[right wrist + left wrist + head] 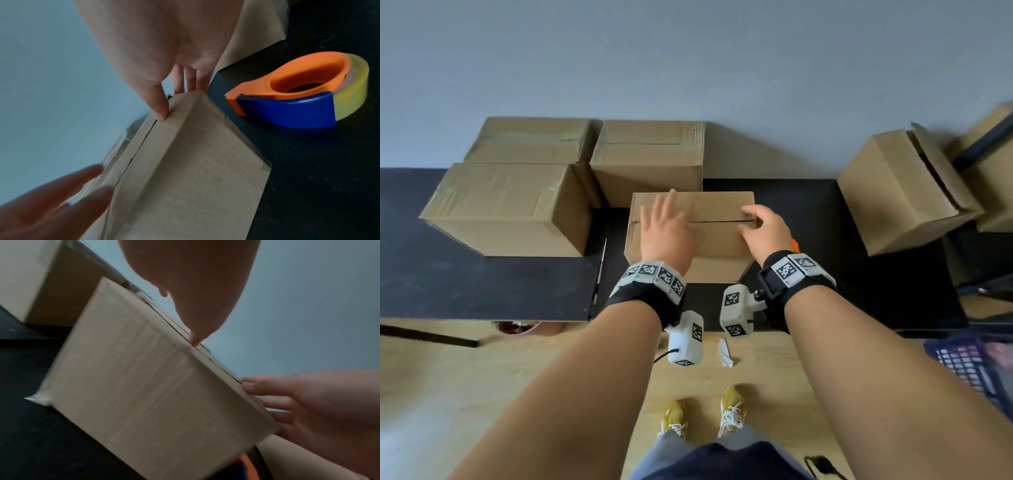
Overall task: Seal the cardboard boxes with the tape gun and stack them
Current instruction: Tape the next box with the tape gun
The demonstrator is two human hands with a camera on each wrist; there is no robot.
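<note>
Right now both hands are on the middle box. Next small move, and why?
Probably: right hand leaves the box and picks up the tape gun on the table beside it. The top seam shows untaped, and the left hand already lies flat on the flaps.

Both forearms reach forward, side by side; the left grip [666, 226] lies flat with fingers straight and spread, the right grip [763, 229] arches, fingertips pressing down
</note>
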